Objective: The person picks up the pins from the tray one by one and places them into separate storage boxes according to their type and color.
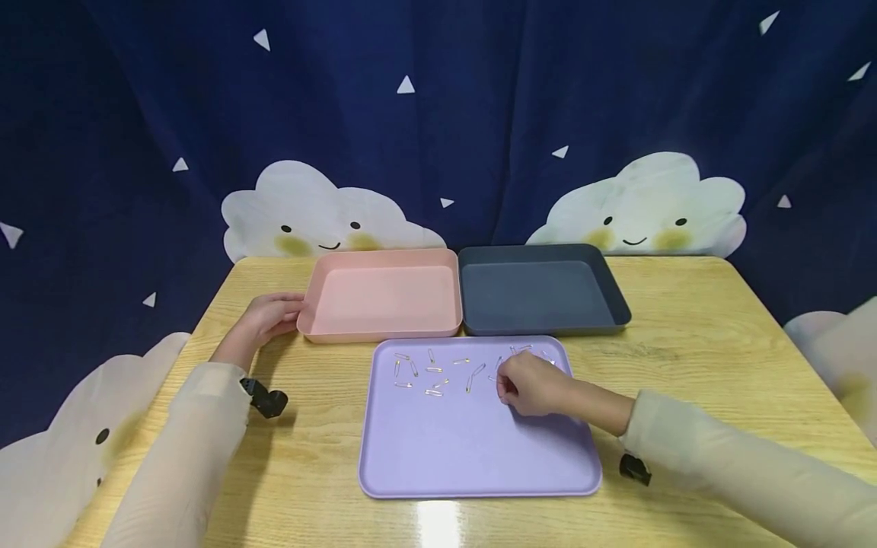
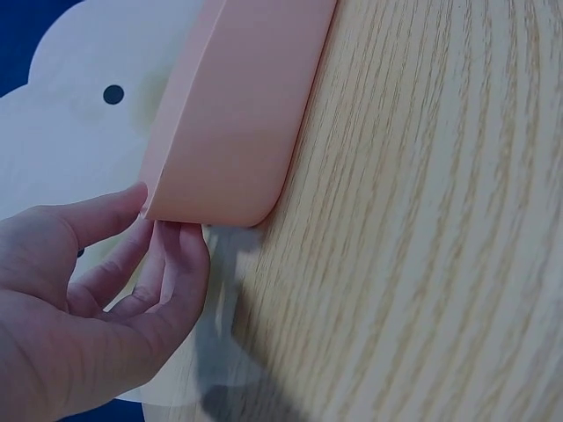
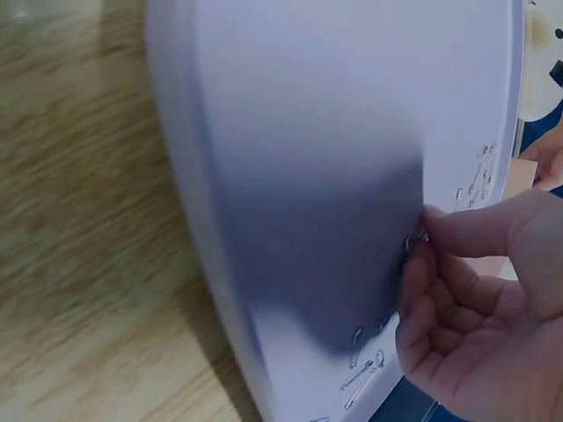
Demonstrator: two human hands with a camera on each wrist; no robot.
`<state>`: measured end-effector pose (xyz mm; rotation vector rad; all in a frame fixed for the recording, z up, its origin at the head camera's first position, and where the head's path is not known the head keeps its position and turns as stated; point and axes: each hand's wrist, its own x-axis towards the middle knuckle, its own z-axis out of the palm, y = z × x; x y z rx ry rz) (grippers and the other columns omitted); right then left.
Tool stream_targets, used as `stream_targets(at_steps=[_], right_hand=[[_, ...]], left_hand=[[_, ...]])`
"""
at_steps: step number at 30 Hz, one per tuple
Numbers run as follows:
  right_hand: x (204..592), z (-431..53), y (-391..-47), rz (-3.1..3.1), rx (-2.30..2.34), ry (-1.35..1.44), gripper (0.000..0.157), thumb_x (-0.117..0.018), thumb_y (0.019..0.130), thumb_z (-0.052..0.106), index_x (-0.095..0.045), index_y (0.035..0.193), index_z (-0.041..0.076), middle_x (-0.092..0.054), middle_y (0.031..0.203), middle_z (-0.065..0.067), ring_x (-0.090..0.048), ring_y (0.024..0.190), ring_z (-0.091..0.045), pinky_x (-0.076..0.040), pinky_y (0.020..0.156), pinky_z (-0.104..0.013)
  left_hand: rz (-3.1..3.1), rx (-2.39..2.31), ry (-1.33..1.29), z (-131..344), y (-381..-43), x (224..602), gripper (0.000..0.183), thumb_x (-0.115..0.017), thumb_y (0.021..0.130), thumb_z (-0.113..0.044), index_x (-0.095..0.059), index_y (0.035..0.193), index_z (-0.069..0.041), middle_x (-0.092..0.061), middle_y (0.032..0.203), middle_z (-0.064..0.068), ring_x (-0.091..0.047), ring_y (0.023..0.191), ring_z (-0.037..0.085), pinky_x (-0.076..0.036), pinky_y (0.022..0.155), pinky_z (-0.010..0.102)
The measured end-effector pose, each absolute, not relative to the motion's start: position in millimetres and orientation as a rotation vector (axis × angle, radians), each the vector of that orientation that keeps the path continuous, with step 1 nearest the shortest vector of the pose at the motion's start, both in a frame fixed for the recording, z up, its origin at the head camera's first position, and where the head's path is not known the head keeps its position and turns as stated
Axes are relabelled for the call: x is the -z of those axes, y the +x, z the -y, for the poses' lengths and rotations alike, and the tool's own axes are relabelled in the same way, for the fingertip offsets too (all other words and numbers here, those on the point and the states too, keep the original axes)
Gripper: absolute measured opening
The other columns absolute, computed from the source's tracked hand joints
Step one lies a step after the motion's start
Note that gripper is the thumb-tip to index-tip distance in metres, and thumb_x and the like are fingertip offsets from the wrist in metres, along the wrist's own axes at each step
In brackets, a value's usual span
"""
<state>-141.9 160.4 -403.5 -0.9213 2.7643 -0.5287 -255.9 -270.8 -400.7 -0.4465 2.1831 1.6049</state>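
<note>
My left hand (image 1: 269, 317) is at the left end of the pink tray (image 1: 384, 335). In the left wrist view its thumb meets the rim, with the other fingers curled against the outer wall. Over the upper right part of the lilac tray (image 1: 473, 457), my right hand (image 1: 530, 384) pinches a safety pin (image 3: 416, 239) between thumb and forefinger. Only a small end of that pin shows. Several more safety pins (image 1: 435, 370) lie scattered across the lilac tray's far half, and a few near the right hand are partly hidden by it.
A dark blue-grey tray (image 1: 541, 297) stands against the pink tray's right side, beyond the lilac one. All three are on a wooden table (image 1: 699, 365). Behind the table hangs a navy curtain (image 1: 473, 114) with clouds and white triangles.
</note>
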Motion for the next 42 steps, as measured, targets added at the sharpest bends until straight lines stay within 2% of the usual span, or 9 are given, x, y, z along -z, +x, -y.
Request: stream_targets(at_steps=[5,7,11,15,19,24,33,42], right_hand=[[401.3,-158.4,-137.4,-2.771,0.466,-0.946,0.025,-0.064,0.074,-0.003,-0.056,0.060,0.016,-0.049,0.056,0.009,-0.041,0.056,-0.001,-0.035,0.051,-0.015],[399.0,-158.1,-137.1,-2.753,0.465,-0.938,0.025,-0.064,0.075,-0.003,-0.056,0.061,0.016,-0.049,0.057,0.009,-0.041,0.056,-0.001,-0.035,0.051,-0.015],[393.4,-158.3,-139.8,-2.681,0.503,-0.907,0.022,-0.066,0.077,-0.003,-0.059,0.064,0.013,-0.049,0.058,0.008,-0.041,0.059,-0.001,-0.035,0.055,-0.015],[387.5,-159.0,-144.6,-2.590,0.569,-0.842,0.012,-0.071,0.078,0.001,-0.065,0.071,0.010,-0.055,0.062,0.005,-0.043,0.061,0.000,-0.037,0.058,-0.014],[384.5,-160.3,-149.5,-2.419,0.709,-0.759,0.004,-0.069,0.080,0.000,-0.070,0.079,0.003,-0.066,0.065,-0.004,-0.050,0.058,0.001,-0.044,0.056,-0.014],[386.6,-161.8,-156.7,-2.187,0.858,-0.579,0.009,-0.065,0.082,-0.005,-0.071,0.087,-0.003,-0.071,0.072,-0.013,-0.058,0.057,-0.004,-0.053,0.057,-0.019],[389.1,-161.5,-172.1,-1.972,1.037,-0.420,0.019,-0.065,0.085,0.000,-0.067,0.100,-0.012,-0.068,0.070,0.001,-0.061,0.065,-0.006,-0.056,0.065,-0.022],[382.4,-155.5,-183.4,-1.934,1.168,-0.310,0.028,-0.064,0.087,0.000,-0.062,0.110,-0.015,-0.071,0.080,-0.004,-0.064,0.068,-0.008,-0.059,0.068,-0.024]], left_hand=[[-2.165,-1.635,-0.437,271.0,-253.5,401.8,0.057,-0.049,0.099,-0.017,-0.029,0.149,0.002,-0.045,0.142,0.021,-0.058,0.072,-0.010,-0.054,0.070,0.010],[-2.166,-1.628,-0.452,270.8,-253.5,401.9,0.057,-0.049,0.100,-0.018,-0.029,0.149,0.000,-0.033,0.152,0.023,-0.057,0.073,-0.009,-0.053,0.070,0.010],[-2.173,-1.635,-0.466,270.5,-253.2,401.2,0.056,-0.049,0.100,-0.018,-0.029,0.149,0.000,-0.032,0.153,0.022,-0.056,0.073,-0.009,-0.053,0.071,0.010],[-2.194,-1.646,-0.468,269.9,-252.9,402.2,0.055,-0.049,0.100,-0.017,-0.031,0.148,0.001,-0.034,0.152,0.023,-0.057,0.070,-0.010,-0.053,0.070,0.010],[-2.199,-1.649,-0.471,270.0,-253.1,403.4,0.053,-0.048,0.100,-0.016,-0.032,0.148,0.000,-0.035,0.151,0.023,-0.057,0.069,-0.010,-0.053,0.069,0.009],[-2.208,-1.645,-0.466,270.4,-252.8,403.0,0.054,-0.050,0.099,-0.017,-0.033,0.147,0.001,-0.036,0.151,0.023,-0.058,0.071,-0.008,-0.054,0.071,0.010],[-2.217,-1.608,-0.459,271.9,-251.0,397.4,0.053,-0.052,0.099,-0.018,-0.036,0.147,-0.001,-0.038,0.150,0.021,-0.059,0.075,-0.006,-0.055,0.075,0.012],[-2.197,-1.625,-0.459,271.8,-249.9,397.9,0.053,-0.052,0.099,-0.016,-0.035,0.147,-0.001,-0.040,0.149,0.021,-0.060,0.073,-0.007,-0.055,0.074,0.012]])
